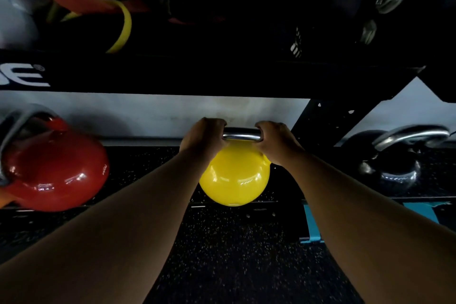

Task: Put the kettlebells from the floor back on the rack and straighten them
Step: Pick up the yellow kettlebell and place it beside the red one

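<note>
Both fists closed on the steel handle of the yellow kettlebell [234, 175]: left hand [201, 139] on its left end, right hand [277, 142] on its right. Black rack [222, 76] shelf overhead. Red kettlebell [54, 170] far left on the lower tier, tilted. Black kettlebell [392, 168] right, beyond the upright. Yellow one at the lower tier's front edge; whether seated, can't tell.

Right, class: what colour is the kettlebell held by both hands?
Yellow, with a shiny steel handle; the kettlebell shows in the head view.
</note>
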